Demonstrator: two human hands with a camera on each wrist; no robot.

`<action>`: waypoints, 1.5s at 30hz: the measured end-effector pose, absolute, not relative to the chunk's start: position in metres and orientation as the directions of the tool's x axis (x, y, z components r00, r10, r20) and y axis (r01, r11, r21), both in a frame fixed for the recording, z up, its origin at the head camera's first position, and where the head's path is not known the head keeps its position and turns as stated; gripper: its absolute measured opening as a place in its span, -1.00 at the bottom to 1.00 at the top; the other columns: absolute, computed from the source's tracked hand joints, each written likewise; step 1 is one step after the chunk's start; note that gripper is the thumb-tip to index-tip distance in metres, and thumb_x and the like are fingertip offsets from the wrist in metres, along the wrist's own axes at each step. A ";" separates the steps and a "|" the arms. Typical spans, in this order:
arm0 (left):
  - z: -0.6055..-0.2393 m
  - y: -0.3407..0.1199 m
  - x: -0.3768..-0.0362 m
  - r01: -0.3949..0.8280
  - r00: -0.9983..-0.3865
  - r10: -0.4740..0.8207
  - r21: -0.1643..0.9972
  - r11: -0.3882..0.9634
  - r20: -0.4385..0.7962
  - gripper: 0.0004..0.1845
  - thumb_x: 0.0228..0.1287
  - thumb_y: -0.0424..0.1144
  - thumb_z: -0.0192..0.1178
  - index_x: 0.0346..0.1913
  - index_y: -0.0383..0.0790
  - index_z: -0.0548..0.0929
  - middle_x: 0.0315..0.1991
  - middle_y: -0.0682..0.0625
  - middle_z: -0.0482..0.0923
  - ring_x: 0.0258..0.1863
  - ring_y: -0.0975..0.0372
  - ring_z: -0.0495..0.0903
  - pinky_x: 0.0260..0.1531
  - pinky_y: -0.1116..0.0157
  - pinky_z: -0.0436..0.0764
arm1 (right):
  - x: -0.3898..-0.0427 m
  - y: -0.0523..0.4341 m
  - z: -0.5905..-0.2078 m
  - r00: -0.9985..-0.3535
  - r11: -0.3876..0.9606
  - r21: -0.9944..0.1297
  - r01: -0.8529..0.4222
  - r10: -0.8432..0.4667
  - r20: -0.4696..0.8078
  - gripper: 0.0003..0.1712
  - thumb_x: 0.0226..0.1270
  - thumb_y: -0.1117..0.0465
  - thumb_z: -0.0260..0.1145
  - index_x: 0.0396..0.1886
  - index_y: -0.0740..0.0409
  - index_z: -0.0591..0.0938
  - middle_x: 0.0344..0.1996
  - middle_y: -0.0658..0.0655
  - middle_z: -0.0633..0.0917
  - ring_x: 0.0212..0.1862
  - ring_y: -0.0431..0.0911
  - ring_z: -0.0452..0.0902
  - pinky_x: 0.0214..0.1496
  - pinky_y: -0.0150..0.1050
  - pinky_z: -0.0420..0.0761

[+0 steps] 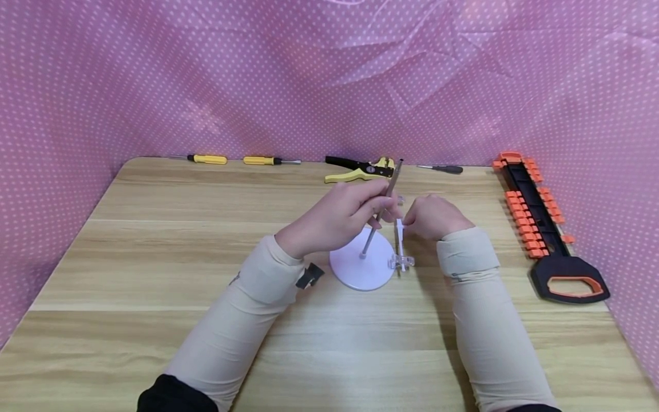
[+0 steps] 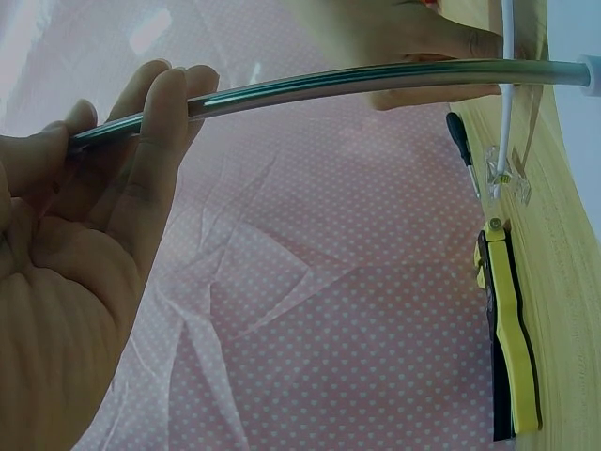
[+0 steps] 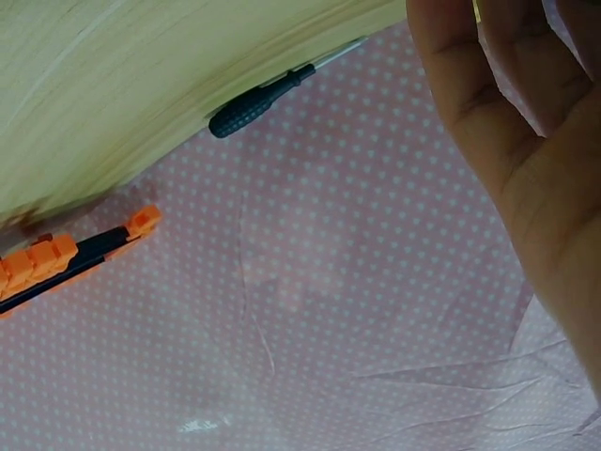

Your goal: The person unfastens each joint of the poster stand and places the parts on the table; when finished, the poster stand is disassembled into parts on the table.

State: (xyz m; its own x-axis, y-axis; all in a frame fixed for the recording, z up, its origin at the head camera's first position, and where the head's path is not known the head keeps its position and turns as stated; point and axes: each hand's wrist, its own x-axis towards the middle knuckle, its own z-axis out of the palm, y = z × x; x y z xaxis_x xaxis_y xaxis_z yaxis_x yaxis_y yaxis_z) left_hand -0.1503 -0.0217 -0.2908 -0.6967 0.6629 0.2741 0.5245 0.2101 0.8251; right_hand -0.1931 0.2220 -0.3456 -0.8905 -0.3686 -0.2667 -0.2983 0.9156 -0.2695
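The left hand [image 1: 337,220] holds a thin metal rod [image 1: 381,209], its fingers curled round the upper part; the left wrist view shows the thumb and fingers [image 2: 155,141] closed on the shaft. The rod stands tilted, its top leaning to the far right, and its lower end meets the middle of a round white base [image 1: 362,266] that lies flat on the wooden table [image 1: 154,274], near the centre.

The right hand [image 1: 435,217] is just right of the rod, its fingers bent toward a slim white arm with clear clips [image 1: 400,246] that stands beside the base at its right edge. The hand's fingertips are at the upper part of this piece, but whether they pinch it cannot be told from these views.

Along the far edge of the table lie two yellow-handled screwdrivers [image 1: 208,159] on the left, a yellow and black pair of pliers [image 1: 360,169] behind the hands, and a black-handled screwdriver [image 1: 443,169] to its right. At the right side lies a black and orange rack [image 1: 535,217] with a handle at its near end. A pink dotted cloth [image 1: 257,74] encloses the table.
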 end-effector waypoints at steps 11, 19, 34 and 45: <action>-0.291 -0.022 -0.150 0.530 -0.689 0.667 0.826 0.194 0.285 -0.79 0.70 -0.32 -0.02 -0.04 -0.27 0.65 -0.12 -0.10 0.77 -0.14 0.25 0.75 -0.18 0.38 0.80 | -0.191 0.222 -0.340 -0.904 0.923 -0.264 -0.280 -0.346 -0.249 -0.88 0.33 0.20 0.45 -0.28 -0.04 0.90 -0.27 0.06 0.83 -0.20 0.02 0.65 -0.08 0.03 0.68; -0.291 -0.021 -0.151 0.532 -0.686 0.667 0.826 0.188 0.290 -0.80 0.70 -0.32 -0.01 -0.06 -0.28 0.62 -0.12 -0.09 0.77 -0.15 0.21 0.76 -0.19 0.38 0.80 | -0.170 0.209 -0.299 -0.916 0.748 -0.529 -0.400 -0.333 0.222 -0.76 0.62 0.11 0.29 -0.05 0.10 0.83 -0.26 0.11 0.85 -0.26 -0.05 0.72 -0.21 -0.16 0.66; -0.290 -0.024 -0.151 0.516 -0.695 0.665 0.834 0.196 0.273 -0.63 0.70 -0.36 -0.03 0.40 -0.32 0.55 -0.09 -0.13 0.79 -0.16 0.24 0.78 -0.18 0.33 0.82 | -0.126 0.179 -0.263 -0.811 0.089 -0.829 -0.551 -0.289 0.508 -0.72 0.62 0.38 0.21 0.13 0.47 0.69 -0.21 0.04 0.81 -0.33 -0.15 0.67 -0.26 -0.35 0.65; -0.291 -0.023 -0.154 0.516 -0.692 0.680 0.825 0.230 0.244 -0.78 0.69 -0.31 0.03 0.17 -0.24 0.64 -0.05 -0.04 0.77 -0.09 0.23 0.78 -0.13 0.38 0.78 | -0.127 0.174 -0.264 -0.797 0.214 -0.774 -0.596 -0.280 0.536 -0.87 0.45 0.58 0.26 -0.11 0.52 0.69 -0.43 0.07 0.75 -0.39 -0.17 0.69 -0.29 -0.38 0.72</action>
